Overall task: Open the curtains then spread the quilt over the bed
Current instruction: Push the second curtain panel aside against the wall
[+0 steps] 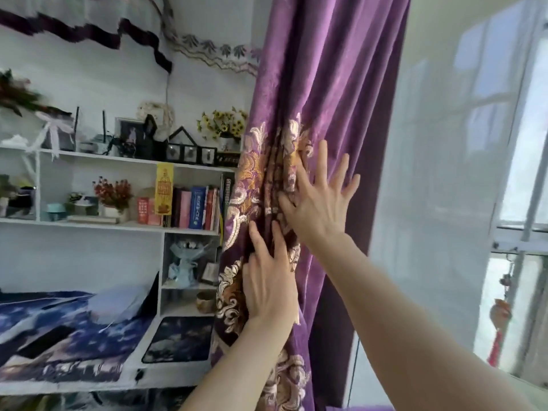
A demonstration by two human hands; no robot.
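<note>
Curtain: a heavy purple curtain (335, 84), velvety, with a soft sheen on the ridges. It hangs in deep vertical folds, bunched into a narrow column right under both hands.
Embroidery: big cream, gold and brown floral scrolls (252, 185) run down the curtain's left edge, above, between and below the hands, and they crumple where the folds crowd together.
Left hand: the left hand (271, 280) is the lower one. It lies flat with its palm on the cloth and its fingers straight and pointing up, pressing on the folds and gripping nothing.
Right hand: the right hand (320, 206) is just above the left and a little to its right. Its palm is on the cloth too, fingers (341, 170) fanned wide and straight, and it pinches nothing.
Gap between the hands: small, with the left fingertips reaching nearly to the heel of the right hand.
Right of the hands: a sheer white curtain (439, 179) hangs beside the purple one, with a bright window (530, 161) behind it.
Left of the hands: a white shelf (89, 223) carries a row of books (195, 207), and yellow flowers (222, 124) stand on its top board.
Below left of the hands: a white table (166, 378) bears a dark printed mat (181, 339).
</note>
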